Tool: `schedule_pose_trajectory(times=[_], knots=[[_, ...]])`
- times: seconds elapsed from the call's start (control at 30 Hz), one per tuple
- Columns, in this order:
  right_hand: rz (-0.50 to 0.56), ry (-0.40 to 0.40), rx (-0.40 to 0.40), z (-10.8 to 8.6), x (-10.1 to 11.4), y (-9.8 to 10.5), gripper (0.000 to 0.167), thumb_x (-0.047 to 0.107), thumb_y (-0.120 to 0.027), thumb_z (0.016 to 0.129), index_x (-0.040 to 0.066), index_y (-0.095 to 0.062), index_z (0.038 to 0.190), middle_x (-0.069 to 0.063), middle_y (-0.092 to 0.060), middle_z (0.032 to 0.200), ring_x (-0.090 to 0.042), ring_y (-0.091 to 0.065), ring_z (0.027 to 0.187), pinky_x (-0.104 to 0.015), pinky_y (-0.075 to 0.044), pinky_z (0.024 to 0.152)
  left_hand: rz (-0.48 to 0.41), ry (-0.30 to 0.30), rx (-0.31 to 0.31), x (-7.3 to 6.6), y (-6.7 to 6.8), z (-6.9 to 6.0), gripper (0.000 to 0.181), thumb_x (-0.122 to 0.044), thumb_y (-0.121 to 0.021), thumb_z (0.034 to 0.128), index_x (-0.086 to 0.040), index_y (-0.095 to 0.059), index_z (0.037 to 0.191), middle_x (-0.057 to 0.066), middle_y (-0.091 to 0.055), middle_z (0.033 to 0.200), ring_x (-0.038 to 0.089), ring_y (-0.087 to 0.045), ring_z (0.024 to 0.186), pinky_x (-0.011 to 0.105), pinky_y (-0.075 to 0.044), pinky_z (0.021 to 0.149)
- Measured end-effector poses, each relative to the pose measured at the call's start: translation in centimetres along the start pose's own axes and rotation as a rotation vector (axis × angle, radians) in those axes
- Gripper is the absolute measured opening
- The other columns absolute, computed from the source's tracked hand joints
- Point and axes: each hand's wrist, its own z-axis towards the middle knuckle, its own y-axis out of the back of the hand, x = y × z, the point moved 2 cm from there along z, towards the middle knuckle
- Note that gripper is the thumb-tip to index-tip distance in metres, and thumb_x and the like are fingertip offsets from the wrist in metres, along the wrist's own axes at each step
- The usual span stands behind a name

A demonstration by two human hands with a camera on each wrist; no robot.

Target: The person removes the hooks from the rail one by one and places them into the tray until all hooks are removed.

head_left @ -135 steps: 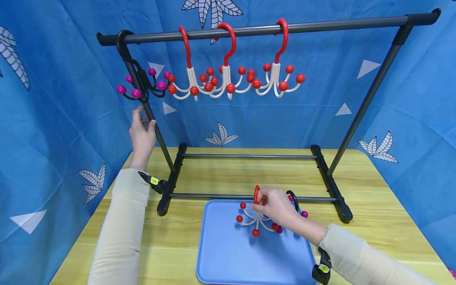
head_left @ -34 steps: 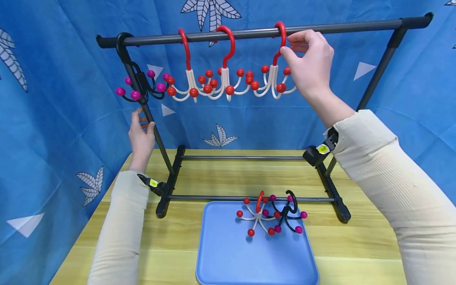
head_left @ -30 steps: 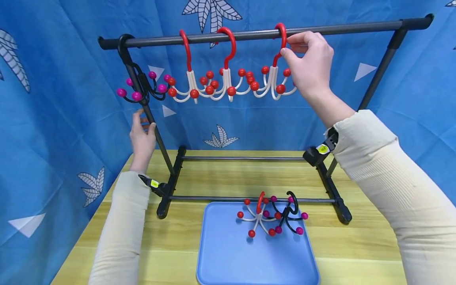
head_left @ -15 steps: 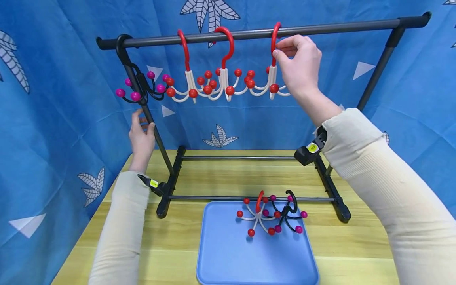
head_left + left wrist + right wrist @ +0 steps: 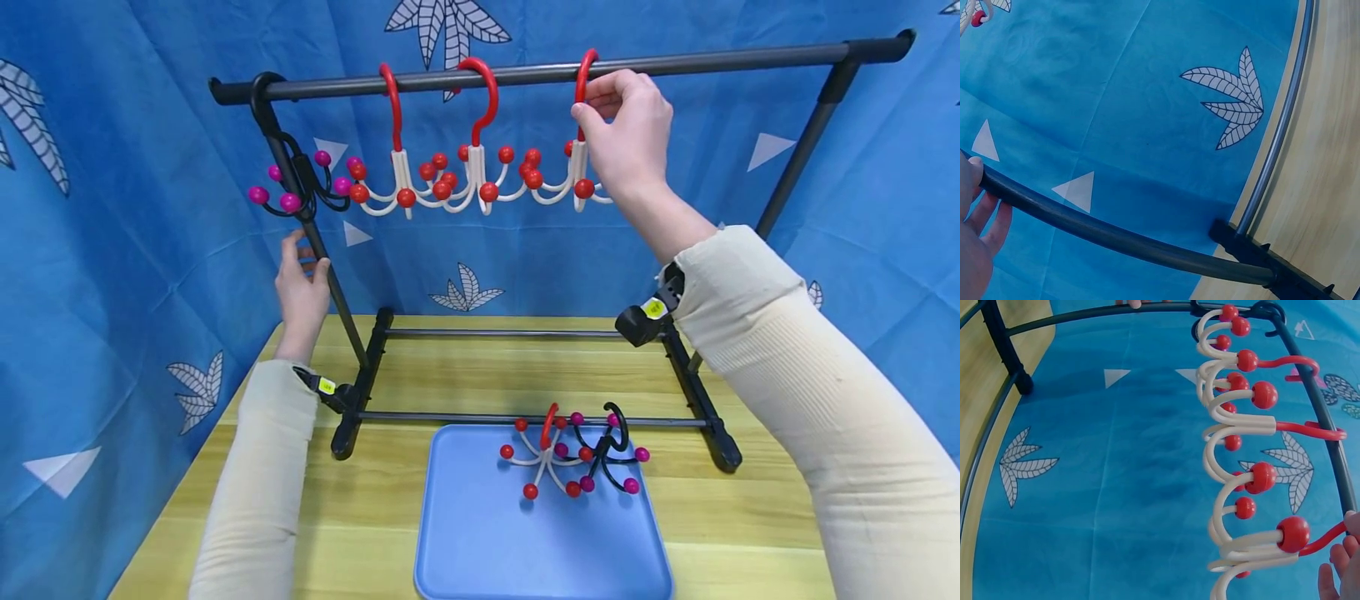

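Note:
My right hand (image 5: 632, 129) pinches the red hook (image 5: 582, 92) of the rightmost white hanger (image 5: 578, 167), which hangs on the rack's top bar (image 5: 705, 63). In the right wrist view the fingers of that hand (image 5: 1346, 556) are at the hook beside the bar. Two more red-hooked white hangers (image 5: 401, 172) (image 5: 477, 171) hang to its left, and a black hanger with magenta balls (image 5: 303, 179) hangs at the left end. My left hand (image 5: 302, 292) grips the rack's left post (image 5: 339, 296); in the left wrist view its fingers (image 5: 990, 219) lie around the post (image 5: 1116, 240).
On the table (image 5: 360, 517) lies a blue tray (image 5: 540, 550). A white hanger with a red hook (image 5: 546, 456) and a black hanger with magenta balls (image 5: 602, 450) stand close together at its back right. The rack's lower bars (image 5: 450, 416) run behind the tray.
My right hand has come up from the hanger in the tray to the rightmost hook on the bar, and that hanger has shifted slightly left and turned. My left hand stays on the post.

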Motion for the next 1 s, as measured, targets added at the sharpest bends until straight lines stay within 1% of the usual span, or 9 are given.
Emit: schedule_pose_trajectory(times=[0.27,0.37,0.5,0.6,0.73,0.9,1.0], knots=[[0.0,0.029,-0.012,-0.1,0.5,0.7,0.031,0.025,-0.056,0.089,0.01,-0.058,0.116,-0.003,-0.053,0.116,-0.004,-0.048,0.098,-0.015,-0.043,0.086,0.003,0.01,0.0,0.1,0.1,0.0,0.042,-0.014,-0.048,0.0934,-0.017,-0.035,0.133,0.016,-0.052,0.117,0.03,-0.053,0.106,0.043,-0.044,0.091],[0.037,0.042,-0.016,-0.1,0.8,1.3,0.03,0.024,-0.057,0.089,0.01,-0.058,0.115,-0.001,-0.053,0.113,-0.003,-0.049,0.096,-0.015,-0.043,0.087,0.007,0.011,-0.001,0.0,0.1,0.0,0.042,-0.014,-0.048,0.0933,-0.017,-0.035,0.133,0.016,-0.052,0.117,0.029,-0.053,0.106,0.042,-0.044,0.091],[0.096,0.051,-0.006,-0.5,1.0,2.0,0.029,0.024,-0.057,0.089,0.013,-0.057,0.115,-0.002,-0.056,0.113,-0.006,-0.052,0.099,-0.017,-0.043,0.09,0.014,0.018,0.003,-0.2,0.0,-0.1,0.043,-0.015,-0.048,0.0935,-0.017,-0.034,0.134,0.016,-0.051,0.117,0.028,-0.052,0.106,0.041,-0.044,0.091],[0.108,0.061,0.004,-1.2,1.1,2.4,0.03,0.025,-0.057,0.089,0.014,-0.056,0.116,-0.003,-0.059,0.116,-0.009,-0.054,0.103,-0.02,-0.043,0.091,0.013,0.02,0.004,-0.2,0.0,0.0,0.043,-0.015,-0.048,0.0935,-0.017,-0.034,0.134,0.015,-0.051,0.118,0.028,-0.052,0.107,0.04,-0.044,0.091],[0.123,0.084,0.012,-2.4,1.1,2.8,0.031,0.028,-0.057,0.088,0.014,-0.055,0.116,-0.002,-0.059,0.116,-0.008,-0.054,0.101,-0.022,-0.045,0.09,0.011,0.024,0.005,-0.2,0.0,-0.1,0.043,-0.014,-0.048,0.0935,-0.017,-0.033,0.134,0.015,-0.051,0.117,0.027,-0.052,0.106,0.04,-0.045,0.091],[0.148,0.109,0.023,-3.9,0.9,3.2,0.029,0.025,-0.058,0.088,0.011,-0.054,0.114,-0.004,-0.058,0.114,-0.006,-0.052,0.098,-0.024,-0.046,0.088,0.009,0.031,0.005,-0.1,0.0,-0.1,0.043,-0.015,-0.047,0.0939,-0.018,-0.034,0.134,0.015,-0.052,0.117,0.027,-0.052,0.105,0.04,-0.045,0.09],[0.152,0.115,0.033,-4.8,0.6,3.3,0.029,0.023,-0.058,0.088,0.01,-0.054,0.113,-0.004,-0.058,0.113,-0.007,-0.051,0.099,-0.026,-0.046,0.086,0.0,0.021,0.005,-0.1,0.0,-0.1,0.042,-0.015,-0.047,0.0938,-0.018,-0.034,0.134,0.016,-0.052,0.117,0.028,-0.052,0.106,0.041,-0.044,0.091]])
